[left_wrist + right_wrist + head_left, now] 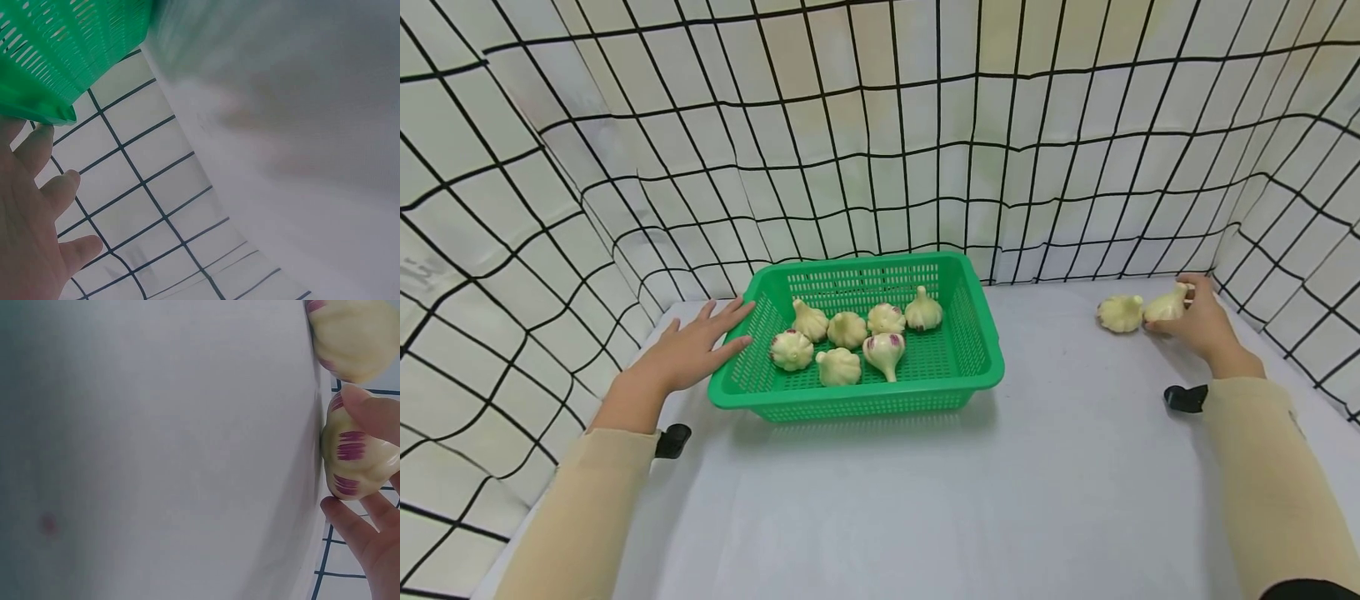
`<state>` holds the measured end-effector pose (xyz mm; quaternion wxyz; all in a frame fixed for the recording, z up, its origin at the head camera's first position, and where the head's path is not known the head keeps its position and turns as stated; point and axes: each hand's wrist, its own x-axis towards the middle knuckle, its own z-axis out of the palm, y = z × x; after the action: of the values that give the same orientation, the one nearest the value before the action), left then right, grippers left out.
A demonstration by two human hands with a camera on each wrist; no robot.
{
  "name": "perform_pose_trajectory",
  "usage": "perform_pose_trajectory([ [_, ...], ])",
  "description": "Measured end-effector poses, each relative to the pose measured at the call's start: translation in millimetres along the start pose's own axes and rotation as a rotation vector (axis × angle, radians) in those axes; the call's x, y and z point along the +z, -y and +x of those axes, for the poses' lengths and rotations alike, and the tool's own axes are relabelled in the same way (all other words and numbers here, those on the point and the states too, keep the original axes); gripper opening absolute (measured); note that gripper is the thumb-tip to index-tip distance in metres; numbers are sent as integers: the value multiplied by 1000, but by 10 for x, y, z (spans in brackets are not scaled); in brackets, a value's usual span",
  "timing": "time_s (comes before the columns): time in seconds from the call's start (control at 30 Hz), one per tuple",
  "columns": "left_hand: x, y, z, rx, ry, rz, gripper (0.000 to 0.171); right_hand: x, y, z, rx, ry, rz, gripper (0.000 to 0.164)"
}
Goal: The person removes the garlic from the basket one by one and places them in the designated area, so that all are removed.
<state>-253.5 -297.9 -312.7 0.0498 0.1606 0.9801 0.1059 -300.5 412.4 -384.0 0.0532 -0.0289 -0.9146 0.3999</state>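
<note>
A green plastic basket [865, 400] holds several garlic bulbs [839, 367], cream with purple streaks. My left hand [696, 346] lies spread at its left rim, the fingers straight; the left wrist view shows fingertips touching the underside of the rim. Far to the right, my right hand [1206, 329] holds a garlic bulb [356, 453] between thumb and fingers, the bulb still down at the table's surface. Just left of it lies another garlic bulb [1120, 313], close beside the held one.
Black netting [925, 150] over white sheeting rises behind the table and on both sides. The white table [880, 508] stretches in front of the basket and between it and my right hand. Black straps [673, 441] sit at both wrists.
</note>
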Motion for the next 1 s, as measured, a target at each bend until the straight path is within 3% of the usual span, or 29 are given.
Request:
perform_pose_trajectory([
  [1.0,1,12,5,5,3,-7,73,-108,-129,-136,-90,22,-111,96],
])
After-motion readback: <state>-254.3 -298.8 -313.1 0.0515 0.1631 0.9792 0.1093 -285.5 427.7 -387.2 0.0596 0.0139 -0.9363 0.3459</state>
